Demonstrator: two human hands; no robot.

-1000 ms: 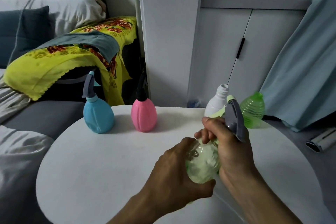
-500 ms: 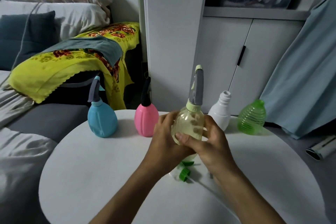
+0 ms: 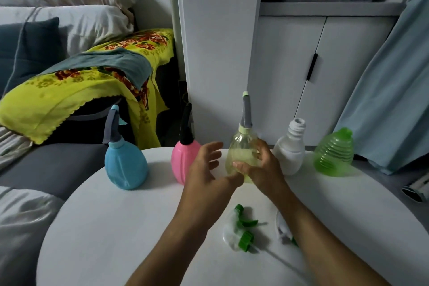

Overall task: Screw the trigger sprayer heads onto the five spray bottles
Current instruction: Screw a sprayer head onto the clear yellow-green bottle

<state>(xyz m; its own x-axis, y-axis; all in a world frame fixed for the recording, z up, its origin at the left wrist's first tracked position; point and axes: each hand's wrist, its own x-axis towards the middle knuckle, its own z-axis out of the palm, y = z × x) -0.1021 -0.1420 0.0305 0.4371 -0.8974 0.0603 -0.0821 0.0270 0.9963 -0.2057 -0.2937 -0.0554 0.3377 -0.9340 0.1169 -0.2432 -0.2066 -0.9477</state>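
Observation:
Five bottles stand in a row at the back of the round white table (image 3: pixel 116 227). The blue bottle (image 3: pixel 125 167) and the pink bottle (image 3: pixel 183 158) carry grey and black sprayer heads. The pale yellow bottle (image 3: pixel 242 153) stands upright with a grey head on it, and my right hand (image 3: pixel 260 167) grips its body. My left hand (image 3: pixel 206 169) hovers just left of it, fingers spread, holding nothing. The white bottle (image 3: pixel 290 153) and the green ribbed bottle (image 3: pixel 334 153) have bare necks. A white-and-green sprayer head (image 3: pixel 241 230) lies near me; another head (image 3: pixel 282 227) is partly hidden by my right arm.
A grey sofa (image 3: pixel 46 169) with a yellow flowered blanket (image 3: pixel 69 86) and pillows sits left of the table. A white cupboard (image 3: pixel 290 65) stands behind the bottles, and a pale blue curtain (image 3: pixel 390 88) hangs at the right.
The yellow bottle with its head went from tilted in both hands near me to upright in the row at the back. My left hand has let go and opened.

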